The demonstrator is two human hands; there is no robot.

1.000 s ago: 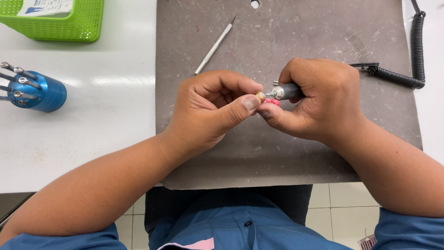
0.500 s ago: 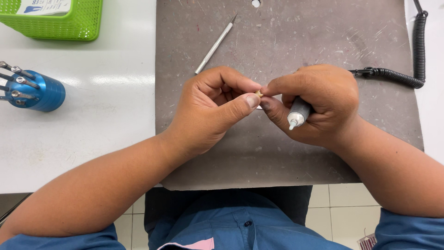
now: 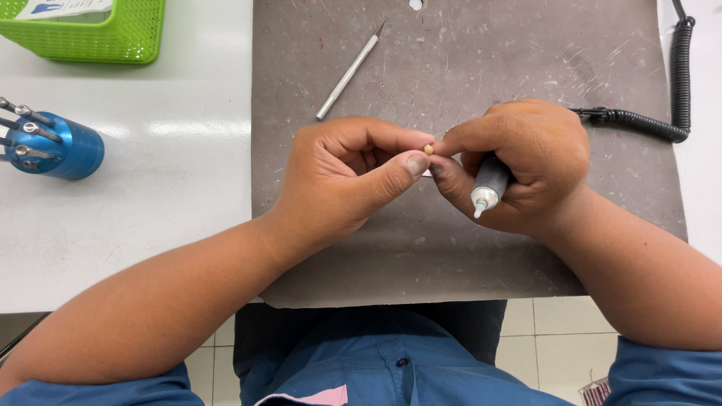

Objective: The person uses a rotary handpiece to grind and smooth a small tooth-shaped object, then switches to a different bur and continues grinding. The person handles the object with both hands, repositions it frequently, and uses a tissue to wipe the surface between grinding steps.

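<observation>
Both hands meet over the middle of the grey mat (image 3: 466, 248), fingertips nearly touching each other. The left hand (image 3: 350, 177) is curled in tight, thumb and forefinger pinched together on a tiny tan bead (image 3: 429, 149), which pokes out right at the tips, so that's where the little piece sits: up off the mat, between the two hands. The right hand (image 3: 526, 162) is closed too; its forefinger comes across to touch the bead from the other side, while the rest of the fingers wrap a handpiece (image 3: 489, 186), grey barrel tucked in the palm with the white tip pointing down toward the person and away from the bead. Can't tell if the right thumb is actually on the bead or just beside it. A black coiled cord (image 3: 662, 113) runs off the back of that hand toward the upper right. Farther up the mat lies a thin pick (image 3: 347, 74), well apart from the hands. Off the mat on the white table (image 3: 150, 218) there's a blue bur stand (image 3: 56, 146) and a green basket (image 3: 98, 34) at the top left.
</observation>
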